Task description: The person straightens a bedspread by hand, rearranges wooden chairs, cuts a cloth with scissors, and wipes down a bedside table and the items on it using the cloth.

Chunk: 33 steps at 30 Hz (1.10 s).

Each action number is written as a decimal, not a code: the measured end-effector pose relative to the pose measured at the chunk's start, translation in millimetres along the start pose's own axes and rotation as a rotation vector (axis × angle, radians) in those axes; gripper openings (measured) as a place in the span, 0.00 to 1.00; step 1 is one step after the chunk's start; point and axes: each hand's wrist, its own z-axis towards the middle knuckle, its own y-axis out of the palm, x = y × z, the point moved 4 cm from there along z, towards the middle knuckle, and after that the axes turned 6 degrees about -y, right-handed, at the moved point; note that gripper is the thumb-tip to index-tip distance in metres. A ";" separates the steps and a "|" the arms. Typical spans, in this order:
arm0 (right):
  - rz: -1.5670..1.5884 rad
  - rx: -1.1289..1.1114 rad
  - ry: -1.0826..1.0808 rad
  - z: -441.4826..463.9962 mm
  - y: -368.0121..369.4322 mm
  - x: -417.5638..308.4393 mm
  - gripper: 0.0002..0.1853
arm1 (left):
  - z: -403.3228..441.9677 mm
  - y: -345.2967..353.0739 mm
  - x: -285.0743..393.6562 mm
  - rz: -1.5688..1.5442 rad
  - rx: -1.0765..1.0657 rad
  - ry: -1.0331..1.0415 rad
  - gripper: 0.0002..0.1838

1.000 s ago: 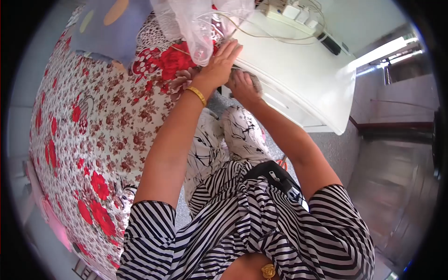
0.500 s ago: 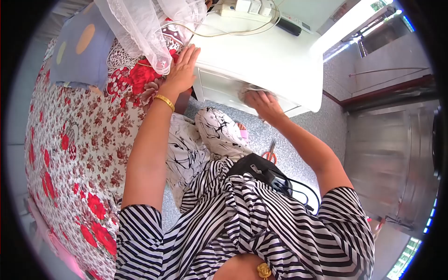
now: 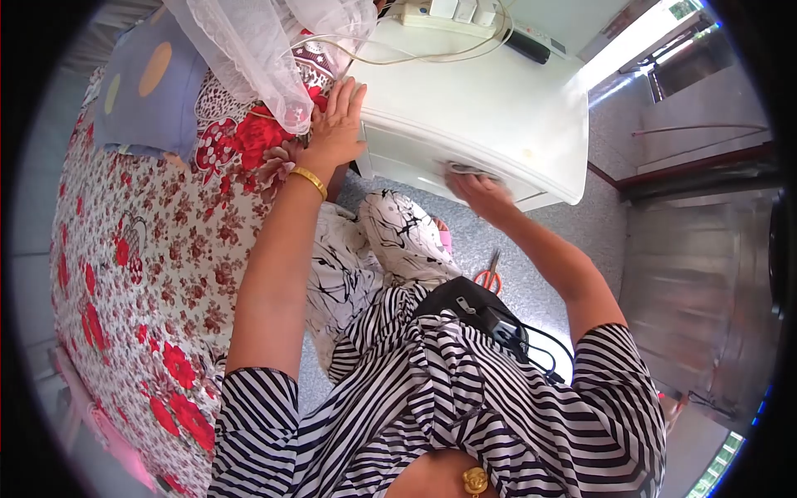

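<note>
My right hand [image 3: 483, 196] is closed around a crumpled greyish cloth [image 3: 471, 168] and presses it against the drawer front of a white cabinet [image 3: 465, 100]. The cloth is small, blurred and partly hidden by my fingers. My left hand [image 3: 338, 124] rests with its fingers stretched out at the cabinet's near left corner, where it meets the bed. Beside that hand lie the red-flowered bedding [image 3: 264, 137] and a sheer white lace curtain [image 3: 286, 91].
On the cabinet top sit a power strip [image 3: 444, 18] with plugs, loose white cables and a black object [image 3: 528, 46]. Orange-handled scissors [image 3: 490, 278] lie on the speckled floor. A grey-blue pillow [image 3: 154, 87] is on the bed; a metallic panel [image 3: 689, 274] stands at right.
My right hand and the cloth have shifted slightly right and down in view along the drawer front. The whole view has moved a little; my left hand stays at the corner.
</note>
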 end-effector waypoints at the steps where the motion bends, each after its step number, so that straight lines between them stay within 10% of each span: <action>1: -0.045 0.037 -0.010 16.0 2.5 -7.1 0.28 | 0.5 0.0 0.6 -0.005 -0.006 -0.014 0.52; 12: 0.106 -0.198 0.116 22.8 18.1 -32.1 0.31 | 2.4 -3.7 2.2 -0.023 0.015 0.001 0.52; 15: 0.696 -0.192 0.504 -1.2 0.1 -18.6 0.26 | 0.8 -2.9 1.4 -0.027 0.001 0.002 0.52; 33: 0.632 0.008 0.316 14.6 5.3 -18.3 0.32 | 1.8 -2.3 2.4 -0.051 0.040 0.017 0.53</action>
